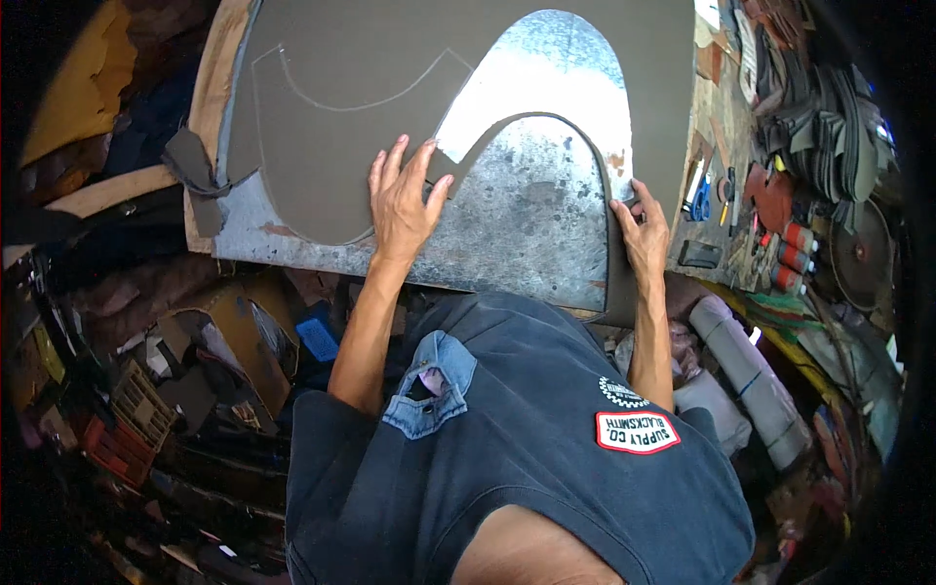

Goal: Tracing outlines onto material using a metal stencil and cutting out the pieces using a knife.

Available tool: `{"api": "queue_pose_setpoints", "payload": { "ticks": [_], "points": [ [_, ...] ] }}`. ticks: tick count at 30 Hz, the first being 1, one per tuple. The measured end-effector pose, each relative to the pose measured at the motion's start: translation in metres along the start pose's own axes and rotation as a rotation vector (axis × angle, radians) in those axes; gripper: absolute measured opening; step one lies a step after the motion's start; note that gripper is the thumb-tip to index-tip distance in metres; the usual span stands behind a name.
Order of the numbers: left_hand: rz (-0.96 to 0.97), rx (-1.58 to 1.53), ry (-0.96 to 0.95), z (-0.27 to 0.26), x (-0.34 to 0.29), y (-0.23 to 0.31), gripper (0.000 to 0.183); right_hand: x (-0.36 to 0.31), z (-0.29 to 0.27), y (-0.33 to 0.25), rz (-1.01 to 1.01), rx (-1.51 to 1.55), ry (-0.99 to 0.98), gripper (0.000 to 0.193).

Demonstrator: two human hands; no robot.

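Observation:
A shiny arch-shaped metal template (556, 78) lies on a dark grey-brown sheet (331, 175) spread over the worktable. My left hand (402, 207) rests on the sheet with its fingers apart, fingertips beside the template's lower left end. My right hand (643, 229) has its thumb and curled fingers closed at the template's lower right end. Farther left, pale lines on the sheet trace a curved outline. A rounded opening cut in the sheet bares a scuffed metal plate (526, 210) inside the arch.
On the table's right side lie blue-handled scissors (698, 200), a yellow cutter (725, 195) and a black block (699, 254). Red-and-grey spools (795, 255) and stacked dark cut pieces (829, 146) are beyond. A grey roll (746, 375) leans below; a red crate (117, 450) sits lower left.

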State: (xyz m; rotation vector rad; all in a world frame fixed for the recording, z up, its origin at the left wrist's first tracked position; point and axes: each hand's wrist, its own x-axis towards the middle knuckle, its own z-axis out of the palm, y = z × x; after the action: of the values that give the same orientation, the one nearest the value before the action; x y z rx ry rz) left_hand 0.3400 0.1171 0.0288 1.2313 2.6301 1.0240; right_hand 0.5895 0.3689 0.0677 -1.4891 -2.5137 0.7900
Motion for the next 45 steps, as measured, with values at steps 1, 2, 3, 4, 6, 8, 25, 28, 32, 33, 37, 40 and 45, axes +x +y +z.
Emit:
{"api": "queue_pose_setpoints", "payload": {
  "ticks": [1, 2, 3, 4, 6, 8, 25, 28, 32, 33, 37, 40, 45],
  "points": [
    [-0.001, 0.012, 0.003, 0.001, -0.002, -0.002, 0.049, 0.000, 0.001, -0.002, -0.014, 0.001, -0.007, 0.052],
    [0.012, -0.004, -0.001, 0.001, -0.002, -0.001, 0.049, 0.000, 0.001, -0.002, -0.023, 0.002, -0.011, 0.052],
    [0.008, 0.009, 0.000, 0.001, -0.002, -0.001, 0.049, 0.000, 0.002, -0.001, -0.030, 0.011, 0.005, 0.051],
    [-0.002, 0.026, 0.005, -0.001, -0.002, -0.001, 0.049, -0.001, 0.002, -0.002, -0.050, -0.006, 0.002, 0.051],
    [0.010, 0.013, 0.000, -0.002, 0.000, 0.000, 0.048, 0.000, 0.002, 0.000, -0.086, -0.011, 0.024, 0.052],
    [0.000, 0.015, 0.007, -0.006, -0.002, -0.002, 0.049, 0.002, -0.007, -0.009, -0.138, -0.028, 0.008, 0.049],
    [0.439, 0.167, -0.570, -0.005, 0.135, -0.049, 0.036, 0.007, 0.055, -0.181, -0.277, 0.212, -0.708, 0.021],
    [0.437, 0.147, -0.565, -0.003, 0.135, -0.052, 0.036, 0.009, 0.087, -0.173, -0.579, 0.380, -0.481, 0.017],
    [0.444, 0.123, -0.558, 0.001, 0.135, -0.056, 0.037, 0.014, 0.104, -0.175, -0.627, 0.303, -0.427, 0.018],
    [0.436, 0.121, -0.553, 0.001, 0.134, -0.057, 0.037, 0.015, 0.107, -0.178, -0.633, 0.299, -0.434, 0.018],
    [0.413, 0.146, -0.570, 0.000, 0.132, -0.055, 0.040, 0.018, 0.114, -0.184, -0.709, 0.220, -0.339, 0.019],
    [0.398, 0.151, -0.580, 0.000, 0.133, -0.052, 0.045, 0.020, 0.117, -0.186, -0.743, 0.190, -0.321, 0.020],
    [0.411, 0.159, -0.597, 0.001, 0.135, -0.052, 0.052, 0.022, 0.118, -0.187, -0.782, 0.135, -0.292, 0.018]
  ]
}}
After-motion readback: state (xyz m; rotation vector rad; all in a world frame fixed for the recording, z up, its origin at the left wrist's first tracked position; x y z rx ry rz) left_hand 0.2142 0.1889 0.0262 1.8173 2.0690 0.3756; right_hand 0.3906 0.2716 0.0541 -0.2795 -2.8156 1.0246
